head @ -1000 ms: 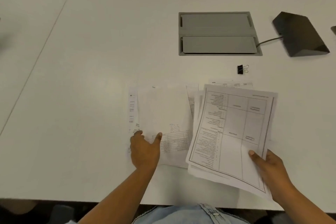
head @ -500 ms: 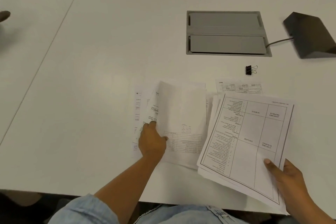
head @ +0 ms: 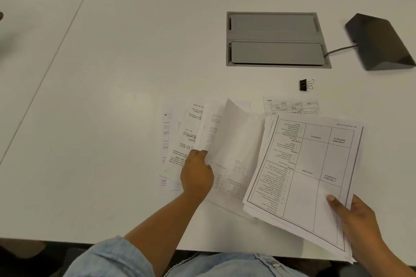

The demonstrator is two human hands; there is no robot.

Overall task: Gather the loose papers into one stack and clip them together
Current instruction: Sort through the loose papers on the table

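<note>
Lifted now: the sheet (head: 234, 139) under my left hand (head: 196, 174) has curled off the desk (head: 112, 74), where before it lay flat. Left grip pinches its near edge. My right hand (head: 358, 220) grasps the gathered stack (head: 310, 173), table-printed page on top. Binder clip (head: 305, 85) sits beyond, untouched.

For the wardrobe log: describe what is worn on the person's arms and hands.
Both hands, left and right, are bare: no gloves, rings or watch visible. The left arm has a light blue denim sleeve pushed above the elbow; the right forearm is bare as far as visible.
</note>
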